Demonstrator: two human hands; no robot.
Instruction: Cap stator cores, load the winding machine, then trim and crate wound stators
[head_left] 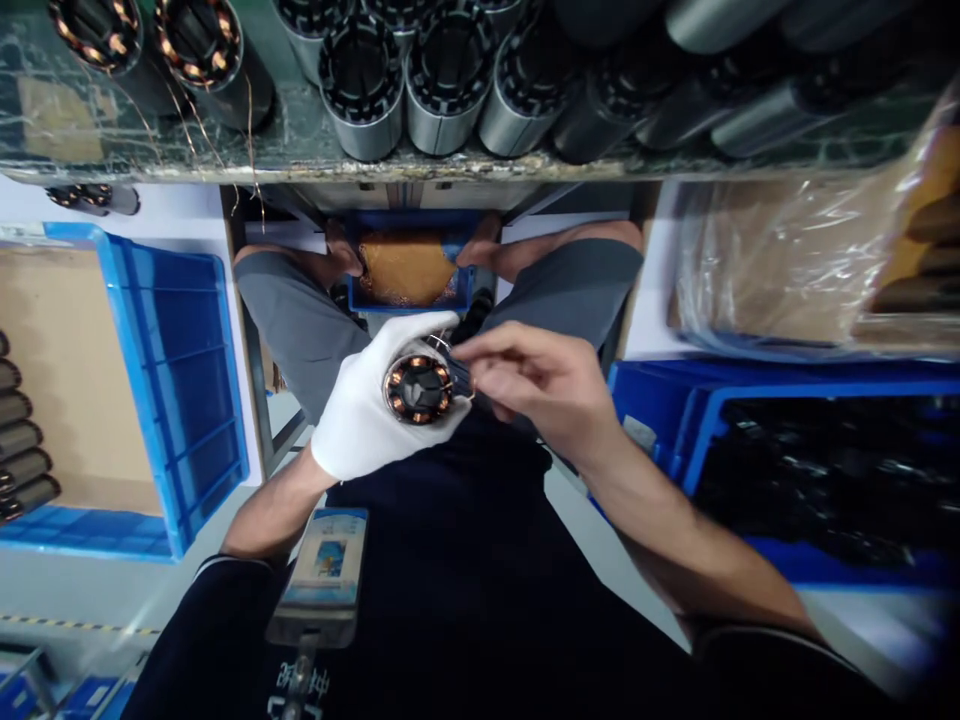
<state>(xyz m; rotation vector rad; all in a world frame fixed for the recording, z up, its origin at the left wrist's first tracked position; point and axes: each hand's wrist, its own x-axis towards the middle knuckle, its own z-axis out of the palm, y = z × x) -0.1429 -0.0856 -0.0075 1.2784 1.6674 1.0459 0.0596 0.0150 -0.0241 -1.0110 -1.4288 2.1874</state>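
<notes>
My left hand [367, 400], in a white glove, is wrapped round a motor stator [418, 390]. Its round end faces up, with copper windings spaced about a black core. Bare and bent at the fingers, my right hand [544, 385] is just right of the stator. Its thumb and index finger are pinched together by thin wire ends [441, 343] at the stator's far side. What exactly sits between those fingertips is too small to make out. A short copper-coloured lead sticks out on the stator's right, near my right fingers.
Several unwound stators [361, 85] stand on the bench shelf [300, 150] ahead, with two wound ones [201, 45] trailing wires at left. Blue crates flank me: one [176, 390] holding stators, another [705, 450] with black parts. A blue bin [410, 300] lies between my feet.
</notes>
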